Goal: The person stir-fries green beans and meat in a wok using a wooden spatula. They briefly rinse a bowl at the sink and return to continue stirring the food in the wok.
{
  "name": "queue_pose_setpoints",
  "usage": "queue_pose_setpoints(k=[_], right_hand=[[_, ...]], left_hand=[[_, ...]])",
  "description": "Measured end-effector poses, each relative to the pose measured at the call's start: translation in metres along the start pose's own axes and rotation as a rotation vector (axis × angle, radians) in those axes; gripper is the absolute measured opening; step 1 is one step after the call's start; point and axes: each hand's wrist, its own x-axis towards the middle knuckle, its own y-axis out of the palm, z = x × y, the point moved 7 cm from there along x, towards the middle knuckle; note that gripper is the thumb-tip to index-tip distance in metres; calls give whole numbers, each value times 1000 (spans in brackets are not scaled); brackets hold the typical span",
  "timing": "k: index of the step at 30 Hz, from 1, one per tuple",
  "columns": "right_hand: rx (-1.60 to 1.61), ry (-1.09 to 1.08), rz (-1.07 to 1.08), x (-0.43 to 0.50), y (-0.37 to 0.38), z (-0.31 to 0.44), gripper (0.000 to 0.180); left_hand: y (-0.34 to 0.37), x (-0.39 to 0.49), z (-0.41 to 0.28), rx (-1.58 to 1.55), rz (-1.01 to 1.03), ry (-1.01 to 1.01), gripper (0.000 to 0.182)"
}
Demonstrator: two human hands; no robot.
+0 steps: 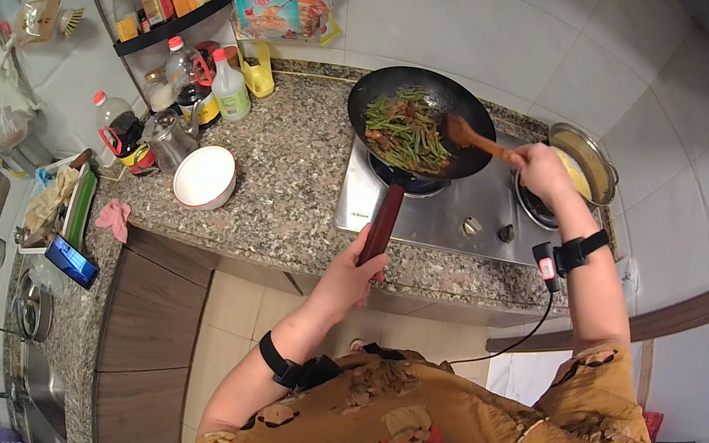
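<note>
My left hand (349, 275) grips the dark red handle (382, 224) of a black wok (366, 93) over the left burner of a steel gas hob (358, 201). Cut green beans (404, 125) with bits of browned meat lie in the wok. Closed around the handle of a wooden spatula (469, 134), my right hand (540, 171) is at the wok's right side. The spatula's blade rests inside the wok, against the beans' right edge. Behind my right hand, a steel pot (603, 167) with something yellow in it sits on the right burner, partly hidden.
Left of the hob, a white bowl (206, 177) stands on the granite counter (285, 176). Near it are a glass jug (168, 135), sauce bottles (125, 133) and a spray bottle (231, 87). A pink cloth (113, 218) and a phone (72, 262) lie by the left corner.
</note>
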Motion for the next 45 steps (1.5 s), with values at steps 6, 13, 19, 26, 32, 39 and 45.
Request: queue_pose_setpoints(k=[6,13,19,26,32,39,45], right_hand=[[-229,105,-8,-13,5,6,27],[-165,-81,-39,-48,-6,59,24],[-104,-197,34,-57,17,94,22],[-70,-112,-58,-41,15,92,24],[-219,-34,24,-30,45,102,29],[532,28,-37,-54,64,33,28],[539,116,-97,-69,109,15,33]], left_hand=[[2,1,1,9,-3,-16,67],[-7,-4,9,-43,7,-44,68],[-7,-5,9,-19,75,-25,70],[-35,-26,10,102,61,-71,70],[-106,-64,0,62,31,-22,65],[-238,-160,-8,-167,-323,215,50],[-319,-222,13,-15,-706,237,46]])
